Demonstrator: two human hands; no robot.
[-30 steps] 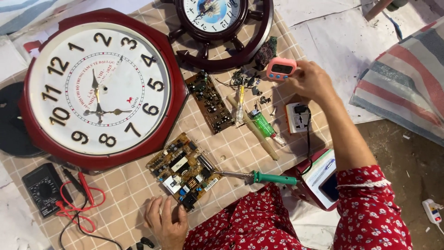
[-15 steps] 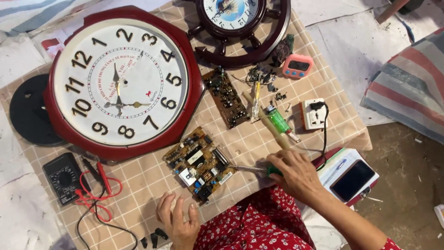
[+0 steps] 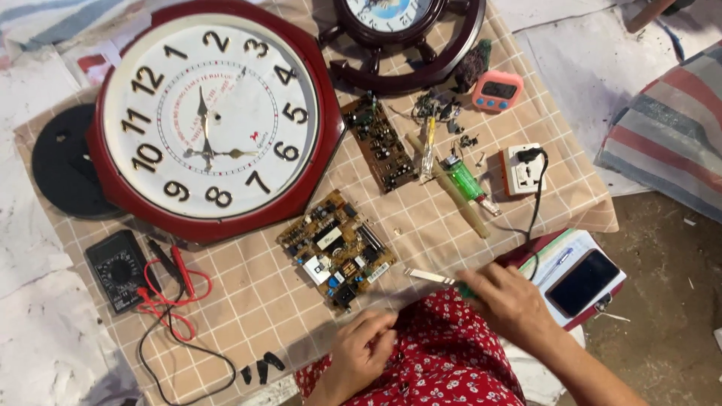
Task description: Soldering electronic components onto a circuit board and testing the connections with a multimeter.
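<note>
Head view: the right hand (image 3: 511, 301) is wrapped around the green handle of a soldering iron (image 3: 432, 277), whose metal shaft pokes out to the left over the near edge of the checked cloth (image 3: 248, 293). The iron lies low, just right of the yellowish circuit board (image 3: 336, 250), tip close to it but apart. The left hand (image 3: 361, 349) rests at the near cloth edge over the red flowered lap, fingers curled loosely, holding nothing that shows. Farther back, a big red-rimmed wall clock (image 3: 214, 120) fills the left side, with a ship's-wheel clock (image 3: 402, 37) beyond it. A darker circuit board (image 3: 378, 143) sits between them and a green lighter (image 3: 464, 179). A pink timer (image 3: 497, 90) and a white socket (image 3: 523, 170) lie right. Near left, a black meter (image 3: 116, 269) trails red leads. A phone (image 3: 584, 282) rests on a notebook, far right.
</note>
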